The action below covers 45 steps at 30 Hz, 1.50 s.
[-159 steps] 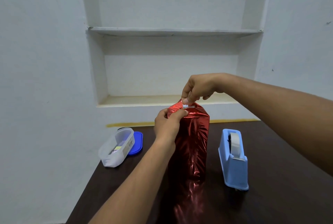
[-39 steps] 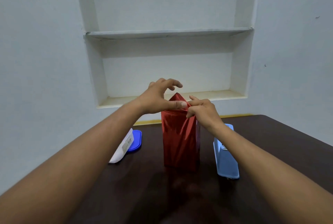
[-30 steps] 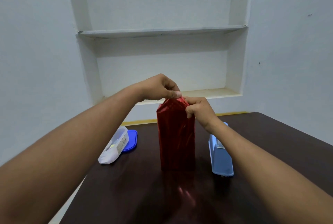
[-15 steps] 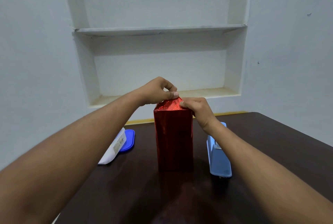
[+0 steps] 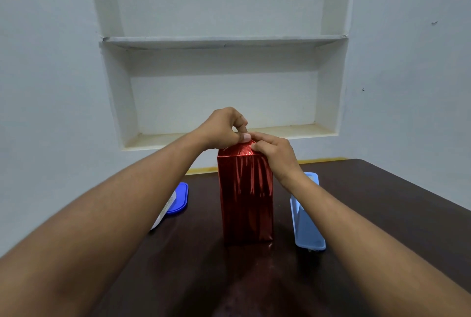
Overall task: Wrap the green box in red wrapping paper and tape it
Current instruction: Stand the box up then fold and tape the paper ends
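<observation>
Standing on dark table (image 5: 382, 214), red-wrapped box (image 5: 246, 197), white wall niche (image 5: 224, 97) behind

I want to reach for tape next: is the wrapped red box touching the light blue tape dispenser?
Apart. The head view shows a strip of dark table between the wrapped red box and the tape dispenser.

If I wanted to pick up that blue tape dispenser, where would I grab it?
Probably across its two long flat sides, coming down from above. The tape dispenser is narrow and stands upright on the table, so a hand spans it easily. Come in from the right: the right hand and its forearm cross over its far end, and the wrapped box stands close on its left.
</observation>
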{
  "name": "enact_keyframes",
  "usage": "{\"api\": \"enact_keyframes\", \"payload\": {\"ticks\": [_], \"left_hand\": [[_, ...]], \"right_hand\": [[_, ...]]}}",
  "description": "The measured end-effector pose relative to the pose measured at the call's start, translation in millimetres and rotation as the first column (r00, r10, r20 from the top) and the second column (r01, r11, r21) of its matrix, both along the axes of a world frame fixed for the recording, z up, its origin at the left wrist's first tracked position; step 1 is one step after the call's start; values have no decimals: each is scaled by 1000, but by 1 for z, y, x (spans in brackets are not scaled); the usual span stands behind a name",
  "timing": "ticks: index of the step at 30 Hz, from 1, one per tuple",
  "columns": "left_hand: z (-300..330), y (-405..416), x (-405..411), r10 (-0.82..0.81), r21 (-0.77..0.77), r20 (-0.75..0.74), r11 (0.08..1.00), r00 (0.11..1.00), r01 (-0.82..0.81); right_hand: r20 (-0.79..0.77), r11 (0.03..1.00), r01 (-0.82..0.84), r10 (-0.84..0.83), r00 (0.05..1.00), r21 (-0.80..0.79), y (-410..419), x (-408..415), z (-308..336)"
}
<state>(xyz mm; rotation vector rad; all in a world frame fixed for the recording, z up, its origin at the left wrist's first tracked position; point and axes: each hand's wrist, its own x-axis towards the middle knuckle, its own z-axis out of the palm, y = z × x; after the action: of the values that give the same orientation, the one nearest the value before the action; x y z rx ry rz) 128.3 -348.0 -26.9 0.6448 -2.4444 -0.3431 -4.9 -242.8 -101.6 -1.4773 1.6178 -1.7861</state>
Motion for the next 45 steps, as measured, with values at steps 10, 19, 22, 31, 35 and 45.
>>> {"api": "enact_keyframes", "payload": {"ticks": [10,19,22,31,35,45], "left_hand": [[-11,-9,-6,54,-57,-46,997,997,-56],[-18,-5,-3,110,-59,-47,992,993,-113],[-21,2,4,210,-25,-107,976,972,-214],[-49,31,21,352,805,-422,569,836,166],[-53,39,15,492,845,-488,472,721,251],[-57,42,10,533,843,-513,459,673,280]], "right_hand": [[131,1000,-13,10,991,21,-1,4,2],[314,997,-73,78,946,-29,-10,3,2],[345,994,-103,106,932,-28,-8,2,5],[336,994,-106,100,936,-2,-10,-1,8],[273,997,-69,56,961,40,-11,0,9],[319,990,-39,-5,948,133,-10,5,17]]}}
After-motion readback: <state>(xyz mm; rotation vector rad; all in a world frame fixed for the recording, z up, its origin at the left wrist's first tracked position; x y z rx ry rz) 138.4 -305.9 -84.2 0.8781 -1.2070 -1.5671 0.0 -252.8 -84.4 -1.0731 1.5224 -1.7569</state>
